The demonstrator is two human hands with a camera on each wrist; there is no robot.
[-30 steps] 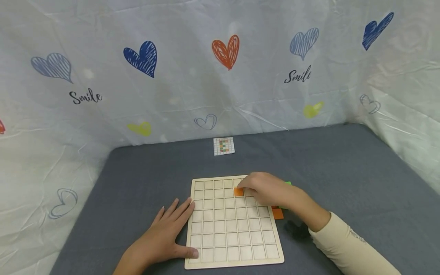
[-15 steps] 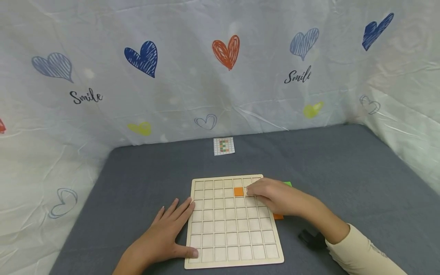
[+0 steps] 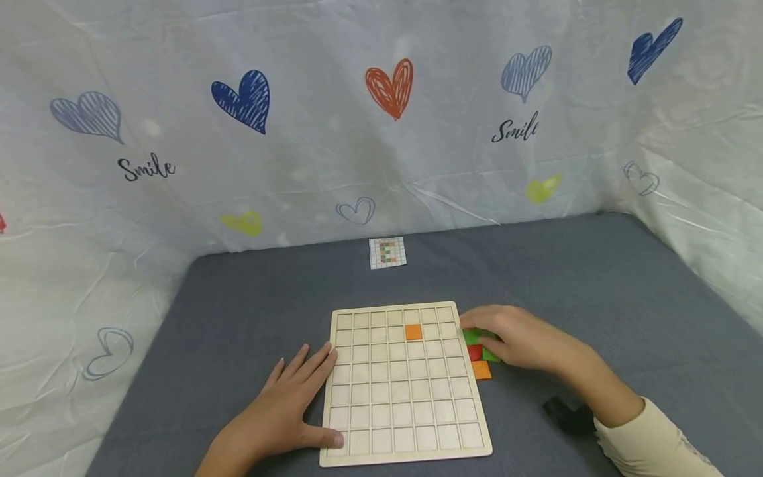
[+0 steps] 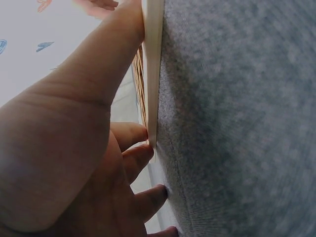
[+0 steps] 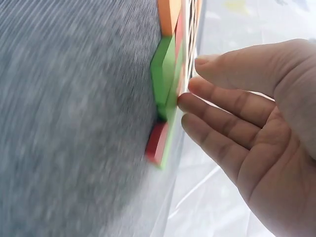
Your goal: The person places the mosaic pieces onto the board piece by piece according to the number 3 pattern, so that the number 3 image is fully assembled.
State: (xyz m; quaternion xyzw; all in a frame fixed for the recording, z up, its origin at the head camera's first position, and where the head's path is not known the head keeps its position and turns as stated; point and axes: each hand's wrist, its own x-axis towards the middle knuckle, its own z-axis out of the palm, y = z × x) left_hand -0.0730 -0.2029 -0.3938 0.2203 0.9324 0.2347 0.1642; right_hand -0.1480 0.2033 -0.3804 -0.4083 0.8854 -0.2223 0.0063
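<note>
A pale wooden grid board (image 3: 402, 421) lies flat on the dark grey cloth, with one orange tile (image 3: 413, 332) in a cell of its second row from the top. My left hand (image 3: 280, 414) is spread at the board's left side, fingertips at the edge and thumb on the lower left corner. Over a small pile right of the board hovers my right hand (image 3: 518, 338), holding nothing. That pile includes a green tile (image 3: 471, 336), a red tile (image 3: 474, 352) and another orange tile (image 3: 481, 370), partly hidden by the hand. In the right wrist view, fingertips stand close above the green tile (image 5: 165, 74).
A small printed card (image 3: 387, 253) with a coloured grid pattern lies beyond the board. Below the right forearm is a black object (image 3: 563, 415), partly covered. White fabric (image 3: 310, 132) with printed hearts hangs behind the table.
My right hand has moved off the orange tile, which stays in its cell, and across to the tile pile on the right. My left hand has stayed put.
</note>
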